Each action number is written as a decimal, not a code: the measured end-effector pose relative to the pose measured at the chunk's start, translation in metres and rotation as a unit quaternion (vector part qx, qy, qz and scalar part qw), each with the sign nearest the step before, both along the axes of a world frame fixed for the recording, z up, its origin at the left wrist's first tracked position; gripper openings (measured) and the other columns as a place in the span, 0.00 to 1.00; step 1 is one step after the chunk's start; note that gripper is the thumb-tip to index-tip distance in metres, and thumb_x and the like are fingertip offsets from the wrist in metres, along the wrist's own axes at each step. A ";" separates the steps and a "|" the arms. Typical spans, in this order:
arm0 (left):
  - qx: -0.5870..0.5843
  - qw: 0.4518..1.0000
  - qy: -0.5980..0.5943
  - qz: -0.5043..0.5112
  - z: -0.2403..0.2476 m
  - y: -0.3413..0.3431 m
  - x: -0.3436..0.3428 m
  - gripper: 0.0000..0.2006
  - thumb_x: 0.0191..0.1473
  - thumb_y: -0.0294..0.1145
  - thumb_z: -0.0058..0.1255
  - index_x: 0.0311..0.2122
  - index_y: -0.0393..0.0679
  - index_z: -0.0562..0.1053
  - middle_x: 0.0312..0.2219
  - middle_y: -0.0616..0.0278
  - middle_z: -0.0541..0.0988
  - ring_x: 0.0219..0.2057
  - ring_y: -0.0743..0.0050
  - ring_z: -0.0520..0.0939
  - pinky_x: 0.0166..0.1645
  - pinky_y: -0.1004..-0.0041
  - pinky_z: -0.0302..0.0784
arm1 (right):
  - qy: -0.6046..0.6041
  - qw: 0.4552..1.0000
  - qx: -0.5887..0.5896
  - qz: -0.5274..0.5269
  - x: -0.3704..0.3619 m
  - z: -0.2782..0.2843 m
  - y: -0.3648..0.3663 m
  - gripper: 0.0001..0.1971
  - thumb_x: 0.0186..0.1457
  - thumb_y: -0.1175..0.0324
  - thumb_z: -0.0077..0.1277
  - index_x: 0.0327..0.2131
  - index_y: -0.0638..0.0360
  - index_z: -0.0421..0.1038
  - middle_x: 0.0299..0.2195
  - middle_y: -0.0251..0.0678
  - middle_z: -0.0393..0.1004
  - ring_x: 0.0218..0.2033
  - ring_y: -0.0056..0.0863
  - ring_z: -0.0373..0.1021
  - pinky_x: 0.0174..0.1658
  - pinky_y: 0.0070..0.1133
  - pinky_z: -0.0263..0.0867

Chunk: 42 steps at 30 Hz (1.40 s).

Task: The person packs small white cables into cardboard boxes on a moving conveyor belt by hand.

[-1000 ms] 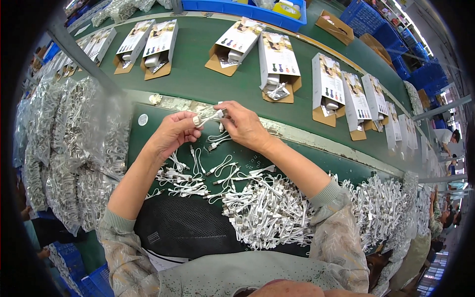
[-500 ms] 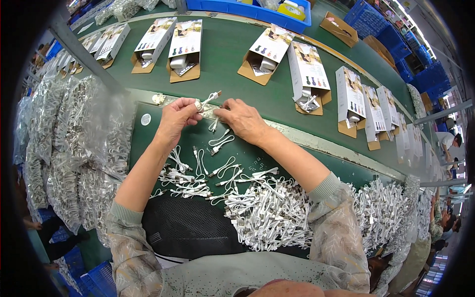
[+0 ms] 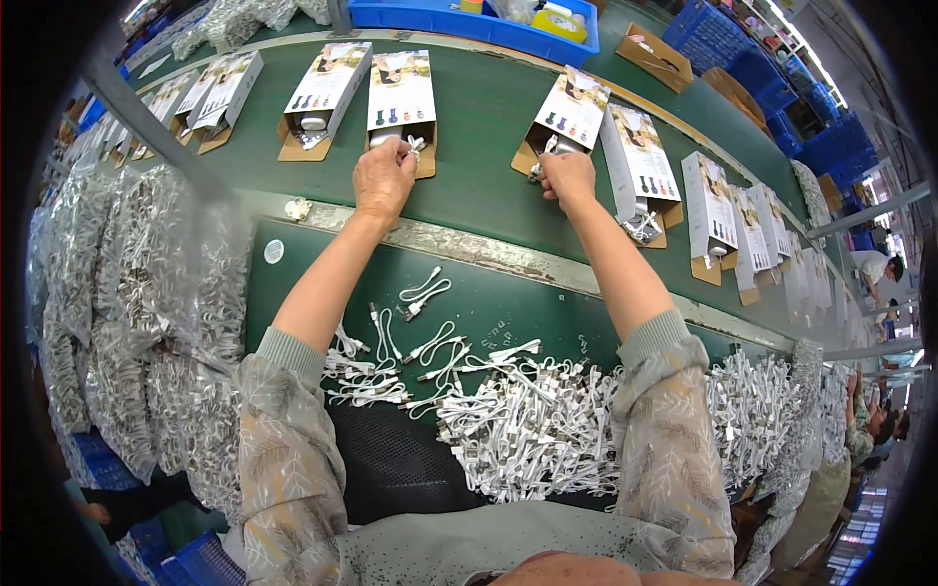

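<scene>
White coiled cable (image 3: 414, 146) pinched in our left hand (image 3: 383, 179) at 11 o'clock | right hand (image 3: 567, 177) fingers closed on another cable (image 3: 540, 166) at open box (image 3: 561, 119) | step: loading boxes, we judged | next needed: tucking cables in.

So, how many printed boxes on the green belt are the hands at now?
2. The left hand, pinching a white cable, is at the middle box; the right hand is at the next box, to its right. Other boxes lie untouched.
</scene>
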<state>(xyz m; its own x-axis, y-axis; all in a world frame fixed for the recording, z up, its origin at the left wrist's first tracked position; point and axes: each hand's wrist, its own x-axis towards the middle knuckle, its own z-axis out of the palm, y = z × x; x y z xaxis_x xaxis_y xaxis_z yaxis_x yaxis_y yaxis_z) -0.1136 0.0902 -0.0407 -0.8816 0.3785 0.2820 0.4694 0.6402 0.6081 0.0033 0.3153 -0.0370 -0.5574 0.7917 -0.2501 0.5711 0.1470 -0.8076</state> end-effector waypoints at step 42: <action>-0.114 0.964 -0.154 -0.183 0.071 -0.119 0.105 0.08 0.47 0.29 0.50 0.25 0.34 0.72 0.17 0.56 0.76 0.17 0.70 0.77 0.24 0.72 0.72 | 0.120 0.957 -0.221 0.147 0.051 0.005 -0.095 0.13 0.51 0.64 0.52 0.25 0.67 0.72 0.20 0.34 0.73 0.18 0.18 0.68 0.21 0.15 0.67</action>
<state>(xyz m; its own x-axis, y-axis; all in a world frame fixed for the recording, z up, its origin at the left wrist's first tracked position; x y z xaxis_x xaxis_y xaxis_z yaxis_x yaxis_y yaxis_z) -0.0084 -0.0287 0.0307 -0.7052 0.7020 -0.0995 0.5088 0.5987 0.6186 0.0546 0.2201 -0.0324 -0.8231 0.4387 -0.3606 0.3477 -0.1127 -0.9308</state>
